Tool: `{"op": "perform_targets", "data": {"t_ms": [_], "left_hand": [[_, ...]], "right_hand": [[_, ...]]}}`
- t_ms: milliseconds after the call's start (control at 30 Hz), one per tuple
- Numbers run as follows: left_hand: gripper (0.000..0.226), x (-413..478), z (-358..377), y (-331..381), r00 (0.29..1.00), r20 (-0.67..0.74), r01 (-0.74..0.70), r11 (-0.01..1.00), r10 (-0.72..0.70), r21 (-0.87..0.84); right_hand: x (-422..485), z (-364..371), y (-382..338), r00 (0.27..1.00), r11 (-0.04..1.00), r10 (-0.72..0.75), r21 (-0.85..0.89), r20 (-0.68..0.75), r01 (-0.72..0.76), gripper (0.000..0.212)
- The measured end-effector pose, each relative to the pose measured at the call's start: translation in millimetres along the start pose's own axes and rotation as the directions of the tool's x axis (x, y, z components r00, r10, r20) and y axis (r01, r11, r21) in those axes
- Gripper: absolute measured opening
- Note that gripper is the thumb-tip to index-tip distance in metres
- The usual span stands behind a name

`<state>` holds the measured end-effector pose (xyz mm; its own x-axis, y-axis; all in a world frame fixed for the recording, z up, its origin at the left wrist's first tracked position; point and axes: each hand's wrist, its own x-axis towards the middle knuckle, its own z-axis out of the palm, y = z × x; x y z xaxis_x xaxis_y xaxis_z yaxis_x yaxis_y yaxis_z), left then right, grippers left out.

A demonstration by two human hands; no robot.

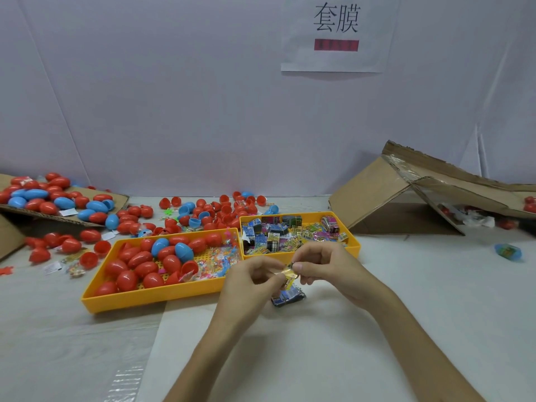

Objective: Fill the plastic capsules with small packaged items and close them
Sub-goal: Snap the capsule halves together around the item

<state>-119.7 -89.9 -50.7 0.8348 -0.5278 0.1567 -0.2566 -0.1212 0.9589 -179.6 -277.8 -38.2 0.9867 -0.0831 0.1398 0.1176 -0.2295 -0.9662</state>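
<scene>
My left hand (249, 281) and my right hand (324, 265) meet above the table and both pinch one small yellow packaged item (287, 275) between thumb and fingers. A dark blue packet (288, 297) lies on the table just below them. The left yellow tray (150, 298) holds several red and blue capsules (139, 261) and small colourful trinkets. The right yellow tray (353, 245) is full of small printed packets (287, 233).
Many loose red and blue capsule halves (203, 213) litter the table behind the trays and a cardboard flap (58, 219) at left. A collapsed cardboard box (420, 198) lies at right, with a wrapped blue capsule (507, 252) in front of it.
</scene>
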Motion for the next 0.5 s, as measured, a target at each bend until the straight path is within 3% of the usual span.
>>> {"op": "perform_targets", "data": {"t_ms": [100, 267, 400, 500], "left_hand": [[0.016, -0.4, -1.0, 0.7, 0.997, 0.04, 0.072, 0.995, -0.07, -0.069], [0.017, -2.7, -0.2, 1.3, 0.99, 0.1, 0.11, 0.992, -0.103, -0.064], [0.006, -2.1, -0.7, 1.6, 0.997, 0.05, 0.065, 0.998, -0.065, 0.004], [0.012, -0.6, -1.1, 1.7, 0.999, -0.044, -0.019, 0.999, 0.021, 0.049]], "right_hand": [[-0.7, 3.1, -2.8, 1.0, 1.0, -0.012, 0.004, -0.005, 0.012, 0.005], [-0.5, 5.0, -2.5, 1.0, 1.0, -0.004, 0.017, -0.013, 0.005, 0.024], [0.3, 4.6, -1.8, 0.997, 0.997, -0.012, 0.079, -0.071, 0.018, 0.026], [0.9, 4.3, -4.3, 0.997, 0.981, -0.004, 0.194, -0.072, 0.018, 0.016]]}}
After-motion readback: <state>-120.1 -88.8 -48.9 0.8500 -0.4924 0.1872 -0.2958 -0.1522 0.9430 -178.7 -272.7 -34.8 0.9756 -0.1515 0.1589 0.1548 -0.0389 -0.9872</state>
